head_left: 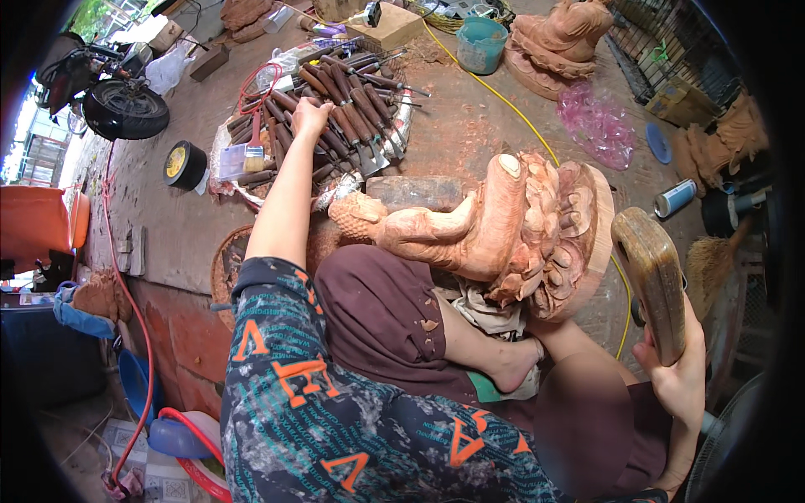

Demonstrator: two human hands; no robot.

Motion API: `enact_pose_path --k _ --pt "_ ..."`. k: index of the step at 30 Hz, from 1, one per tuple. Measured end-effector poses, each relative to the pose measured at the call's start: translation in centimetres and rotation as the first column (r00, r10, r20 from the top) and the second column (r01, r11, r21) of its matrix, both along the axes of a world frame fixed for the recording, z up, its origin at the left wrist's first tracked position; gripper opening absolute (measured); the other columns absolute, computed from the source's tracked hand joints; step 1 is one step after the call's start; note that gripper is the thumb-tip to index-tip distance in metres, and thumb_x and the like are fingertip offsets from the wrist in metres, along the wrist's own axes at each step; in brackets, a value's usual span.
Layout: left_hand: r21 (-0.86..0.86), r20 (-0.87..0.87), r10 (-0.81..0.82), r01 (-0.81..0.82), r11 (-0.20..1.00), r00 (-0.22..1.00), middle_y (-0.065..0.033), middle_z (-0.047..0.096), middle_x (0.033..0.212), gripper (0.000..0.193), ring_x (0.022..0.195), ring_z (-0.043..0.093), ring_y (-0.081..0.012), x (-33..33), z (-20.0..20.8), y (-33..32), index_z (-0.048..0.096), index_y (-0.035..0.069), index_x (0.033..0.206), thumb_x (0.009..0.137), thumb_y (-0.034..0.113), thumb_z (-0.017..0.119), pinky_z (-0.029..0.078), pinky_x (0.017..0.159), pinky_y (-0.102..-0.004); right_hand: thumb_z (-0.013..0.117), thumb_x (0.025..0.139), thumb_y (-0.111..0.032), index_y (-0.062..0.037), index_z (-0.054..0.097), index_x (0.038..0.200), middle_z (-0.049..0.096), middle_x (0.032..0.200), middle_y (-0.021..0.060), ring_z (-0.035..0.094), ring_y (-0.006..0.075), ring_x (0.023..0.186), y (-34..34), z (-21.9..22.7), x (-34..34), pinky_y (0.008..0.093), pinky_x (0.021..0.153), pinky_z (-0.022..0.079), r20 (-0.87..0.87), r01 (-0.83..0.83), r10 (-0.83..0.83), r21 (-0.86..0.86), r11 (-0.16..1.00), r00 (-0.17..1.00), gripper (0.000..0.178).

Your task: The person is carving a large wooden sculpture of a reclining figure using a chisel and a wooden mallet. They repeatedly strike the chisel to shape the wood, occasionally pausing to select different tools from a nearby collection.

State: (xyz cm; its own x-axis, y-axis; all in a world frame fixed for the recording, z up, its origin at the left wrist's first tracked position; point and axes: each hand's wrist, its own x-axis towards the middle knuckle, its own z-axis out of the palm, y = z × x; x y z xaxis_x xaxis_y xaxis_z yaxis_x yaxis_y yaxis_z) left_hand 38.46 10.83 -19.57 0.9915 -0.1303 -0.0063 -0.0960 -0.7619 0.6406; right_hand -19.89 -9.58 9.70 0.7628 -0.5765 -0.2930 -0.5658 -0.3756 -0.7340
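Note:
My left hand (311, 117) reaches into a heap of wood-handled carving chisels (350, 121), its fingers curled down at a chisel handle; the fingertips are partly hidden. On the right, my right hand (677, 379) is closed around the narrow end of a worn wooden mallet (650, 272), held up off the floor. Between my hands a carved wooden seated figure (490, 222) lies on its side across my legs. Its knobbly head points left and its petalled base faces right. A dark wooden block (415, 193) lies just beyond the figure.
A brush (253, 158), a round black tin (184, 164) and a motorbike (117, 101) are to the left. Farther back stand a teal bucket (482, 44) and another carving (560, 42). Pink plastic (597, 126), a can (675, 199) and a yellow cable (511, 106) lie rightward.

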Motion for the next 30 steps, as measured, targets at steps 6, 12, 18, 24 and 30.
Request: enact_pose_path --k 6,12,18,24,30 --pt "-0.247 -0.345 -0.312 0.235 0.940 0.885 -0.0111 0.069 0.076 0.018 0.060 0.068 -0.0149 -6.5 1.4 -1.2 0.063 -0.002 0.086 0.085 0.015 0.069 0.054 0.050 -0.0282 0.065 0.064 0.015 0.0032 0.052 0.123 0.061 0.113 0.0130 0.060 0.0217 0.107 0.4 0.0 1.0 0.0302 0.095 0.042 0.003 -0.005 0.005 0.053 0.999 1.000 0.061" --pt "0.400 0.075 -0.120 0.080 0.913 0.990 -0.0246 0.068 0.099 0.047 0.098 0.066 -0.0383 -9.0 -0.3 -5.0 0.053 0.002 0.112 0.073 0.021 0.072 0.050 0.088 -0.0468 0.066 0.066 0.013 0.0024 0.052 0.123 0.062 0.111 0.0125 0.060 0.0203 0.106 0.3 -0.2 0.3 0.0300 0.093 0.043 0.153 -0.095 0.086 0.048 0.994 0.984 0.059" --pt "-0.889 -0.411 -0.339 -0.289 0.357 0.846 -0.0042 0.061 0.069 0.008 0.054 0.055 -0.0105 -6.7 2.3 0.4 0.065 -0.002 0.084 0.084 0.005 0.068 0.047 0.048 -0.0197 0.067 0.070 0.011 0.0012 0.049 0.130 0.057 0.112 0.0063 0.053 0.0153 0.107 0.2 1.2 1.1 0.0283 0.097 0.039 0.141 -0.216 0.220 -0.041 0.975 0.965 0.063" --pt "-0.989 -0.137 -0.707 -0.136 0.059 0.694 -0.0128 0.061 0.101 0.022 0.083 0.061 -0.0196 -28.8 15.2 -2.1 0.048 0.007 0.118 0.097 0.015 0.049 0.053 0.075 -0.0339 0.066 0.071 0.011 0.0020 0.050 0.129 0.056 0.120 0.0104 0.054 0.0193 0.115 0.2 0.9 -0.3 0.0310 0.101 0.039 0.274 -0.233 0.262 -0.135 0.963 0.925 0.060" --pt "-0.883 0.316 -0.658 0.465 0.059 0.683 -0.0200 0.058 0.116 0.028 0.106 0.060 -0.0272 -40.8 13.9 -2.9 0.046 0.004 0.114 0.091 0.001 0.062 0.048 0.095 -0.0397 0.066 0.072 0.010 0.0018 0.052 0.126 0.059 0.121 0.0123 0.058 0.0231 0.114 1.4 1.2 -0.2 0.0334 0.098 0.043 0.302 -0.255 0.297 -0.172 0.952 0.906 0.057"
